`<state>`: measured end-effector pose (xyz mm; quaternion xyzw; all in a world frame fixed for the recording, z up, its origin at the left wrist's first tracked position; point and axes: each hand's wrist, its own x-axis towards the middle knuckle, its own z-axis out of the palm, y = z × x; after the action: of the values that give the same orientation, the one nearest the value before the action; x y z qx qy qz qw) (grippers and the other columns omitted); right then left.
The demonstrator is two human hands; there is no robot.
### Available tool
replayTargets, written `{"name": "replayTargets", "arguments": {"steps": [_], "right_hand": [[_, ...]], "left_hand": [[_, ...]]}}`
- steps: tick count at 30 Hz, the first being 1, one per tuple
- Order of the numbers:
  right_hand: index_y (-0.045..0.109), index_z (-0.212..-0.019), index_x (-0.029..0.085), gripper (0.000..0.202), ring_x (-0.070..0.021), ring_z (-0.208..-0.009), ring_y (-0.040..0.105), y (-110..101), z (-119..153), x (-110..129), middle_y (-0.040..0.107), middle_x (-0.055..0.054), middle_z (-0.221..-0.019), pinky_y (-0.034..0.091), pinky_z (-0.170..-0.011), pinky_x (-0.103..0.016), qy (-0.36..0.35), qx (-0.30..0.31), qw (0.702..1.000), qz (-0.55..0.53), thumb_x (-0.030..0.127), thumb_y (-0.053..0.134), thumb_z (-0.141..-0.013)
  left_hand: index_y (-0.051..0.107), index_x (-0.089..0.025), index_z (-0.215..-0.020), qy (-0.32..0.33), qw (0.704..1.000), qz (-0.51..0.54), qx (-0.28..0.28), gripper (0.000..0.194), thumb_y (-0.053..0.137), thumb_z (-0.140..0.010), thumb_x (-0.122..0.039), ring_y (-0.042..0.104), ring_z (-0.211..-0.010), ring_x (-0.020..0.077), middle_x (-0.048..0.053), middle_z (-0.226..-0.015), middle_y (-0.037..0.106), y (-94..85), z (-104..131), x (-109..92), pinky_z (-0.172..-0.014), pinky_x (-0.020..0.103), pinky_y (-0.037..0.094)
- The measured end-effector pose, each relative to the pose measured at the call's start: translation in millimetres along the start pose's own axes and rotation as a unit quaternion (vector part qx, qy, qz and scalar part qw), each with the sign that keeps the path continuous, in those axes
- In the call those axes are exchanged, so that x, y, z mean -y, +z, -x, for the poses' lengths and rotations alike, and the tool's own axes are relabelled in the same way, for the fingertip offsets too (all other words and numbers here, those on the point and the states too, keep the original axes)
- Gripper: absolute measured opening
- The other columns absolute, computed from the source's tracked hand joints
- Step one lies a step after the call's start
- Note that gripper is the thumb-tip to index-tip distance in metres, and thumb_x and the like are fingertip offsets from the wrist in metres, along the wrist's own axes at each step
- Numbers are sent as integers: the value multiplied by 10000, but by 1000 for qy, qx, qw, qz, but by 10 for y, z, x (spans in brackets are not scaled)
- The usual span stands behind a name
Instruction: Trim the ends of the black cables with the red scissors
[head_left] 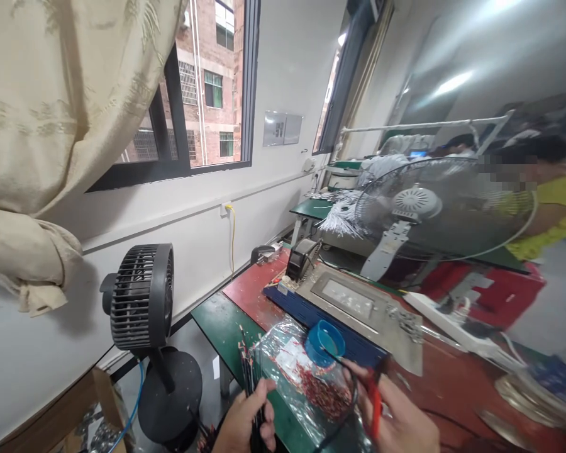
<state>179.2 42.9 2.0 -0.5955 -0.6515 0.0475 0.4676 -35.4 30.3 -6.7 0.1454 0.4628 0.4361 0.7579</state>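
My left hand (248, 415) is closed round a bundle of thin black cables (246, 371), their tips showing red and bare ends upward. My right hand (396, 412) is closed on a red-handled tool (376, 406) whose kind I cannot make out. A dark thin tip reaches from these fingers to the near rim of a round blue cup (321, 360). Between my hands lies a clear plastic bag (276, 352) with a heap of small red and dark pieces (323, 396). A black cable loops down beside my right hand.
A metal plate fixture (349, 299) and a black spool-like device (302, 258) stand behind the cup. A white power strip (446, 327) lies at right. Left of the table is a black floor fan (144, 299); a larger fan (415, 204) and a person in yellow (556, 211) are beyond.
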Motion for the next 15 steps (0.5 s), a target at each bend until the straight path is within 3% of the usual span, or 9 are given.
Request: {"name": "replayTargets", "arguments": {"steps": [2,5,8,11,15], "right_hand": [[691,-928,180,389,-241,-772,661,-58,-206,-12,724,-78,-851,502,-678,-268,119,14,993,-15,494,540,-755],[689,-938,165,486,-267,-778,658,-92,-455,-16,726,-92,-873,498,-650,-288,203,48,978,-6,563,528,-712],[696,-938,189,493,-291,-778,654,-77,-577,-48,727,-106,-857,479,-620,-324,223,70,971,56,577,484,-720],[697,-944,221,446,-298,-744,651,-46,-604,-101,725,-103,-766,447,-578,-329,201,106,965,128,538,440,-764],[690,-962,238,431,-282,-773,652,-11,-603,-149,729,-86,-813,424,-576,-296,178,130,961,166,497,384,-804]], "left_hand": [[525,-156,-940,34,999,1,29,690,692,-478,-640,299,-306,34,-117,-422,458,-32,-14,5,-362,208,280],[520,-175,-922,52,997,3,56,662,679,-490,-650,329,-304,37,-122,-431,462,-67,-39,32,-365,213,302],[521,-182,-850,52,996,10,69,617,680,-483,-653,343,-299,33,-122,-425,454,-112,-39,42,-369,207,268],[524,-184,-820,43,995,11,90,567,672,-518,-640,306,-289,24,-124,-400,421,-174,-29,37,-373,202,192],[537,-178,-802,41,994,1,100,507,667,-567,-608,307,-300,22,-110,-426,444,-240,-42,44,-392,212,189]]}}
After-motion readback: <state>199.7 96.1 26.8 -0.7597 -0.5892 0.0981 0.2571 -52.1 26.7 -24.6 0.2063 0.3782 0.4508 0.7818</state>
